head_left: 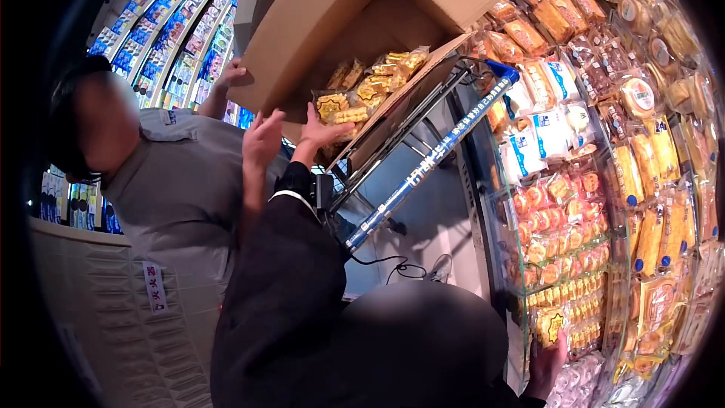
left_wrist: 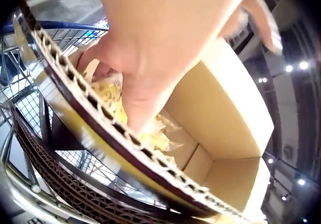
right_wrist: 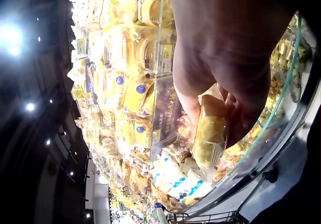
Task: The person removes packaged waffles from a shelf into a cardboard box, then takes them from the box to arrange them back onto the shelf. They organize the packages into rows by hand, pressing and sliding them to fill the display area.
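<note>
The left hand [head_left: 321,134] reaches over the near edge of a cardboard box [head_left: 302,23], thumb and fingers spread at the wrapped golden pastries [head_left: 370,91] inside. In the left wrist view, that hand [left_wrist: 150,48] crosses the box's cut edge, its fingertips among yellow packets [left_wrist: 113,96], partly hidden. At the lower right of the head view, the right hand [head_left: 549,363] holds a wrapped golden pastry [head_left: 551,326] over the display. Seen from the right wrist, the hand [right_wrist: 225,63] grips this clear packet [right_wrist: 209,133] between thumb and fingers.
A person in grey [head_left: 181,174] stands at the left, hands near the box. Under the box is a cart with a blue-cornered handle [head_left: 430,162]. Packed pastry shelves [head_left: 566,219] line the right, behind a clear glass edge [right_wrist: 281,96]. A cable [head_left: 400,261] lies on the floor.
</note>
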`<state>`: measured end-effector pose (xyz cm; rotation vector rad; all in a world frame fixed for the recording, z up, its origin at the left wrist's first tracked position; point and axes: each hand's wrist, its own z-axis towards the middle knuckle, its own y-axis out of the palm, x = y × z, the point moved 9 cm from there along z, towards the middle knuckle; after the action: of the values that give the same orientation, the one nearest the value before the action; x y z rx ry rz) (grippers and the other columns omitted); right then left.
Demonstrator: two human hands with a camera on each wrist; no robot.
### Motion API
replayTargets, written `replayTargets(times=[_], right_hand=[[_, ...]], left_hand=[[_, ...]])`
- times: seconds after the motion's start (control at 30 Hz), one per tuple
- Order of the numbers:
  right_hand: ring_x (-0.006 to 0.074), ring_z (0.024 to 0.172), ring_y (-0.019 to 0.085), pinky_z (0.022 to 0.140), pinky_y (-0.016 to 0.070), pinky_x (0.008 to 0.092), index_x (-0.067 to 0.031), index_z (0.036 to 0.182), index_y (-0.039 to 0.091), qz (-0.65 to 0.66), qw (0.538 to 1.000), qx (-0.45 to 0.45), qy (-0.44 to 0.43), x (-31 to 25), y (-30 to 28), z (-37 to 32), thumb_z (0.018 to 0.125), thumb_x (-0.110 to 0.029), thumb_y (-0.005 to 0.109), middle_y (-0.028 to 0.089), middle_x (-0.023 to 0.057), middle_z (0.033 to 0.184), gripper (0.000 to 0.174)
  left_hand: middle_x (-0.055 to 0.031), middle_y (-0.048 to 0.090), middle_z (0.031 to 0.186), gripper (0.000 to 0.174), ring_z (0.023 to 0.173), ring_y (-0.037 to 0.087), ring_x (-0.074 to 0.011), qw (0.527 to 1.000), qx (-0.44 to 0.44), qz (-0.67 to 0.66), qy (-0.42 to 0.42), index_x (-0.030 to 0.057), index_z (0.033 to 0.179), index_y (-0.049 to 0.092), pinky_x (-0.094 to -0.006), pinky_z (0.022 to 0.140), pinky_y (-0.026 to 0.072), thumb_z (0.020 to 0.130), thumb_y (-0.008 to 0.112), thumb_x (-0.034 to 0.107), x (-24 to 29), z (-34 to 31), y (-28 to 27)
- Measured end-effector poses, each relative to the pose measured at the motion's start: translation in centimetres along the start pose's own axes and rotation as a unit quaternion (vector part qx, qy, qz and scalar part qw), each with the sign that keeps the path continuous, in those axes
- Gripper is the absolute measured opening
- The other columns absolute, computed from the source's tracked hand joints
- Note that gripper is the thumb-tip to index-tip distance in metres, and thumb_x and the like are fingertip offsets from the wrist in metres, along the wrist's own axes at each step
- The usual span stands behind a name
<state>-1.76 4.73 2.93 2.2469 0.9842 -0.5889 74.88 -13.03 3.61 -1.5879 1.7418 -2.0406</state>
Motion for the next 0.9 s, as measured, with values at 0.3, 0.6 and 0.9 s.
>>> replayTargets(times=[0.3, 0.6, 0.9], right_hand=[[0.0267, 0.116, 0.055, 0.096, 0.0477, 0.0430, 0.0005, 0.130, 0.047, -0.027, 0.986, -0.153, -0.057, -6.4, 11.0, 0.9, 0.089, -0.011, 0.057, 0.056, 0.0138, 0.126, 0.044], [0.0233, 0.105, 0.061, 0.091, 0.0479, 0.0344, 0.0022, 0.128, 0.046, -0.430, 0.589, -0.454, -0.511, -7.1, 56.3, -9.6, 0.086, -0.007, 0.062, 0.062, 0.0167, 0.112, 0.046], [0.0404, 0.110, 0.056, 0.092, 0.0469, 0.0468, -0.0048, 0.126, 0.044, -0.791, 0.295, -0.248, -0.475, 7.6, 72.1, 8.9, 0.082, -0.008, 0.053, 0.058, 0.0237, 0.117, 0.044]], left_hand=[[-0.0056, 0.046, 0.130, 0.069, 0.118, 0.049, -0.0227, 0.895, -0.082, -0.435, -0.063, 0.0216, 0.134, 0.040, -0.0423, 0.090, 0.0439, 0.075, 0.073, 0.035, -0.1, -3.3, 2.8], [-0.0257, 0.063, 0.108, 0.059, 0.108, 0.058, -0.0342, 0.908, 0.121, -0.350, -0.197, -0.0091, 0.110, 0.058, -0.0378, 0.092, 0.0415, 0.086, 0.048, 0.043, -5.7, -3.9, -0.2], [-0.0112, 0.054, 0.108, 0.057, 0.099, 0.056, -0.0235, 0.838, 0.024, -0.490, -0.240, 0.0030, 0.119, 0.044, -0.0383, 0.080, 0.0466, 0.070, 0.063, 0.025, -4.8, -3.1, 3.1]])
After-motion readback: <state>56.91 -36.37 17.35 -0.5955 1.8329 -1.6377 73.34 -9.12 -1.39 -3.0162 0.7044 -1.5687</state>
